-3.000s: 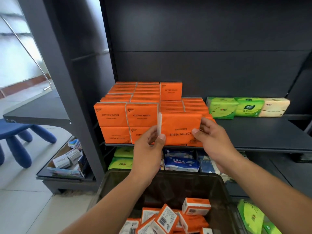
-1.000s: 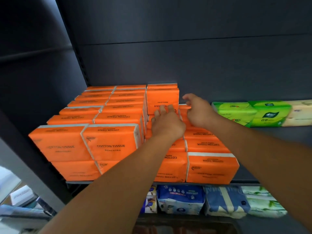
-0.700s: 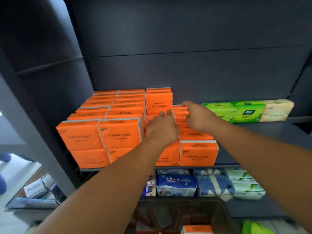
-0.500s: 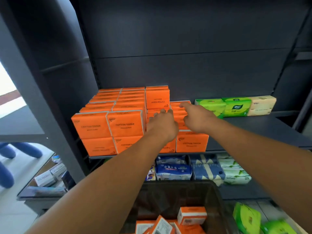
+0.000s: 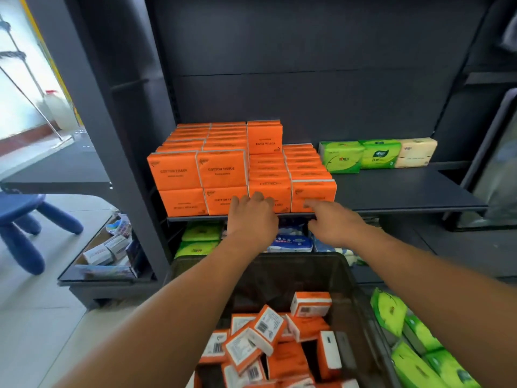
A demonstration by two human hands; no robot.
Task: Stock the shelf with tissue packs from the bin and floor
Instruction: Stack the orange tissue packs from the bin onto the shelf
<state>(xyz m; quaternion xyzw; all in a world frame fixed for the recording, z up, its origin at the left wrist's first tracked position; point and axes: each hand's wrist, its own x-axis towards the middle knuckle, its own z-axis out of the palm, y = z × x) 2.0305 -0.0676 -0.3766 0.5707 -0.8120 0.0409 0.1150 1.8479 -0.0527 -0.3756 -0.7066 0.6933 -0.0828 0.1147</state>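
Observation:
Orange tissue packs (image 5: 221,166) stand stacked in rows on the dark shelf (image 5: 400,191). My left hand (image 5: 251,219) is in front of the lowest front pack (image 5: 270,189), its fingertips touching the pack's face. My right hand (image 5: 333,222) reaches just below the neighbouring front pack (image 5: 313,190), fingers extended at the shelf edge. Neither hand holds anything. Below my arms the dark bin (image 5: 347,275) holds several loose orange packs (image 5: 268,334).
Green and cream packs (image 5: 377,154) line the shelf's back right. Blue and green packs (image 5: 291,242) fill the lower shelf. Green packs (image 5: 414,345) lie on the floor at right. A blue stool (image 5: 25,225) and a low tray of boxes (image 5: 106,253) stand left.
Both hands have pulled back from the rear of the orange stack to its front edge. The view has dropped, bringing the bin into sight.

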